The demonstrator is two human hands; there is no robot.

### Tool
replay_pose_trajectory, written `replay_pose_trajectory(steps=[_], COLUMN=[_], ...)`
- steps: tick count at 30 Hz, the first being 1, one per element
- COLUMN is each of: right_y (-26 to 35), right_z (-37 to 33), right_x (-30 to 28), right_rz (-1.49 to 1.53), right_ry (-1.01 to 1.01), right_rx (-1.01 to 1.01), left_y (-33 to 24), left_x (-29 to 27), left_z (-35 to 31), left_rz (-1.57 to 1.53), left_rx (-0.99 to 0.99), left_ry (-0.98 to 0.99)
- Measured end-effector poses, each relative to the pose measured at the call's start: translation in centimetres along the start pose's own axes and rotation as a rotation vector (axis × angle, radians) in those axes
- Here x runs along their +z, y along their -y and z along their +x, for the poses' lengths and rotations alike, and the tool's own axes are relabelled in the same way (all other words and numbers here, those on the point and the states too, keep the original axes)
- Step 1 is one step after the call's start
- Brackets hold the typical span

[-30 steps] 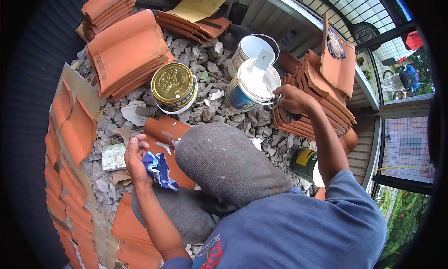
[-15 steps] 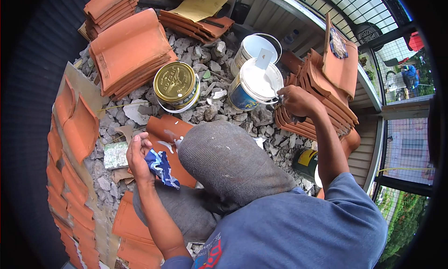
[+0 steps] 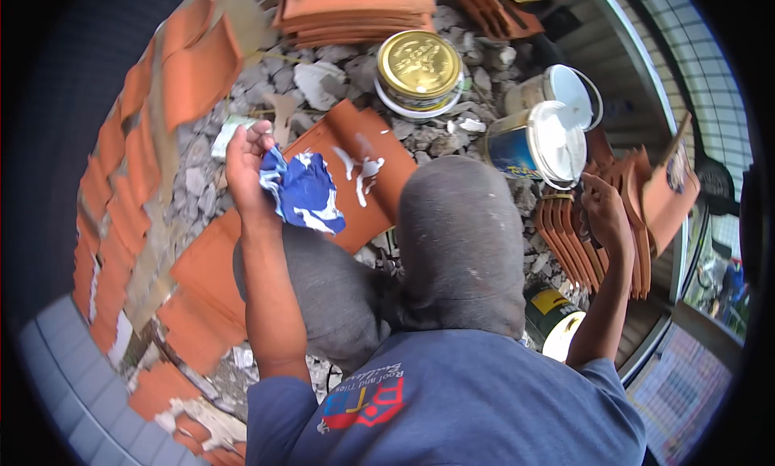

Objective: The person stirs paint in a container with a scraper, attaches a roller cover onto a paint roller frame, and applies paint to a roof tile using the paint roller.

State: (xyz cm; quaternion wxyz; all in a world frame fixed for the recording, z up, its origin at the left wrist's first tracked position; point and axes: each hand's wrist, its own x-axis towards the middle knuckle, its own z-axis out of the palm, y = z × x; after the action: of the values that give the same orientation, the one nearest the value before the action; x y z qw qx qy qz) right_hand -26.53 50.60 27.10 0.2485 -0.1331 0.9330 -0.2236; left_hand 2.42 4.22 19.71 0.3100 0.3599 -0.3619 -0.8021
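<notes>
The blue-and-white bucket (image 3: 514,149) is set just ahead of the right hand (image 3: 604,210) and slightly to its left, far nearer to it than to the left hand (image 3: 249,161), its long axis slanted with the mouth turned rightward. The right fingers are bent near the rim, but whether anything is gripped cannot be told; by the loosely curled left hand, a crumpled blue sheet (image 3: 305,185) is held beside the smeared roof tile (image 3: 395,157).
</notes>
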Motion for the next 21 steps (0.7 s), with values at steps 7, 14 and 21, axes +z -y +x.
replay_pose_trajectory(steps=[7,14,21], right_y=[-0.9,-5.7,-7.0], right_z=[-0.4,-5.6,-8.2], right_x=[1.2,4.0,8.2], right_rz=[-0.121,-0.264,-0.193], right_ry=[0.020,-0.309,-0.481], right_rx=[-0.006,-0.328,-0.271], left_y=[-1.2,-1.2,0.1], left_x=[-5.1,-4.0,-3.6], left_z=[0.1,0.6,3.5], left_rz=[-0.224,-0.175,-0.341], left_rx=[-0.026,-0.045,0.114], left_ry=[-0.185,-0.140,-0.018])
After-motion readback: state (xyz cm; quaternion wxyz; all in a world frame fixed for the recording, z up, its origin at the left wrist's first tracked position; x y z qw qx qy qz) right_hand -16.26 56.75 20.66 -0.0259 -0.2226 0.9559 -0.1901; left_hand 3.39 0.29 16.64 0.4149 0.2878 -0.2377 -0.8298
